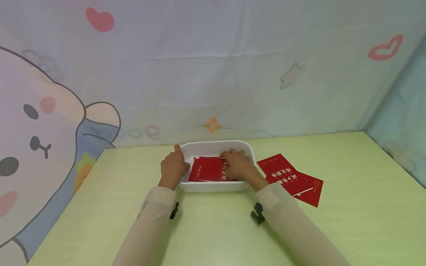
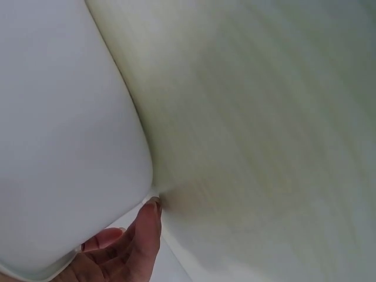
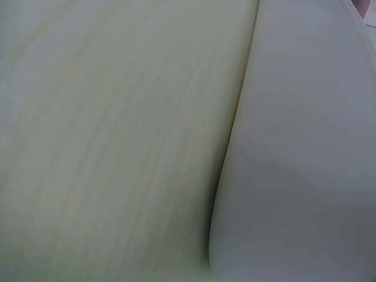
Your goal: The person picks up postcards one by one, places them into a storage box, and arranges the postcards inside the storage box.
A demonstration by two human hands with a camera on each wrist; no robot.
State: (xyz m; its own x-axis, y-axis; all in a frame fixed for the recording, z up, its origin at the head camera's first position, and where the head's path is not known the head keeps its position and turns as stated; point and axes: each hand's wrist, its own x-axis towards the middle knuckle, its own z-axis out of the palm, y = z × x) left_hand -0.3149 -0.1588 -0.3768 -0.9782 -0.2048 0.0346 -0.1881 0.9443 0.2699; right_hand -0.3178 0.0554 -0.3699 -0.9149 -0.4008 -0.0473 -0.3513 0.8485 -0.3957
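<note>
A white plastic basin (image 1: 213, 187) stands on the table with several red printed cards (image 1: 208, 170) lying in it. At its left end, my left hand (image 1: 173, 168) grips the rim, thumb on the inside; fingers of that hand (image 2: 126, 252) show beneath the basin's corner in the left wrist view. My right hand (image 1: 237, 164) reaches inside over the right end, its curled fingers holding the red cards there; its fingertips are partly hidden. The right wrist view shows only the basin's outer wall (image 3: 299, 153) and the tabletop, not the hand.
More red cards (image 1: 283, 171) lie overlapping on the pale yellow-green table (image 1: 213, 229), just right of the basin and beside my right forearm. A printed cloth (image 1: 199, 74) hangs behind the table's back edge. Black straps (image 1: 257, 213) sit under both wrists.
</note>
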